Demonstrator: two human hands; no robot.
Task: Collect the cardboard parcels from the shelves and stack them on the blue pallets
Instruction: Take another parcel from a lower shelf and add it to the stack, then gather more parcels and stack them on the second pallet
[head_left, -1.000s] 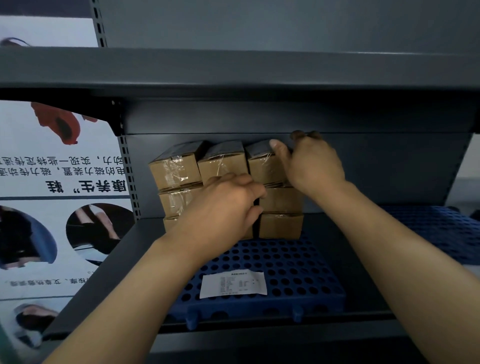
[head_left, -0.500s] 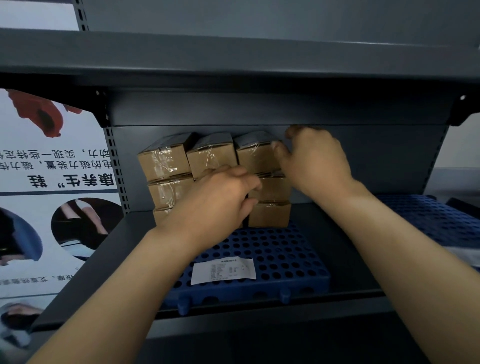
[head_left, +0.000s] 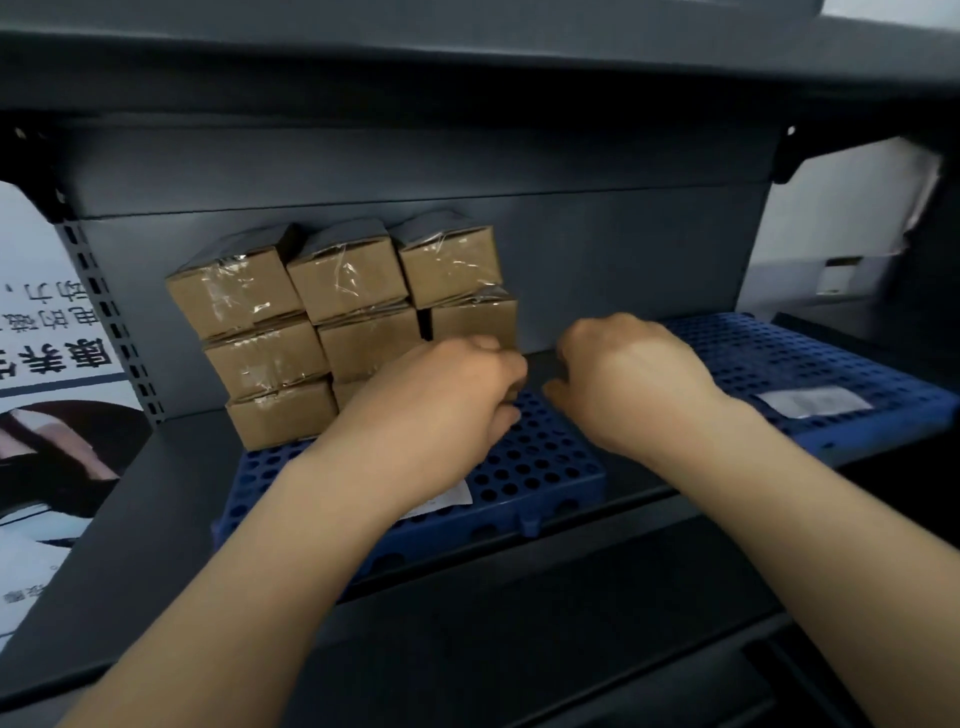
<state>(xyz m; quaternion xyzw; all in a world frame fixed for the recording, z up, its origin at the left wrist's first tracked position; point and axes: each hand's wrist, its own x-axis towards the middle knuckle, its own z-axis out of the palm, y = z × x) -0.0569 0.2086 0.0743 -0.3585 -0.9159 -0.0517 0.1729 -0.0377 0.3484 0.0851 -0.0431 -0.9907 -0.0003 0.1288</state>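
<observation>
Several taped cardboard parcels (head_left: 343, 291) stand stacked three high and three across at the back of a blue perforated pallet (head_left: 545, 467) on a grey shelf. My left hand (head_left: 441, 405) is low in front of the stack's right column, with curled fingers against the bottom right parcel, which it mostly hides. Whether it grips that parcel is not visible. My right hand (head_left: 623, 379) hovers just right of the stack, above the pallet's back corner, fingers loosely bent, touching no parcel.
A second blue pallet (head_left: 779, 358) with a paper label (head_left: 810, 400) lies to the right on the same shelf. The upper shelf (head_left: 467, 78) hangs low overhead. A printed poster (head_left: 52, 338) and a slotted upright (head_left: 104, 312) border the left side.
My right hand has come off the top right parcel and dropped down beside the stack. My left hand has slid from the middle column toward the bottom right. The view has shifted right.
</observation>
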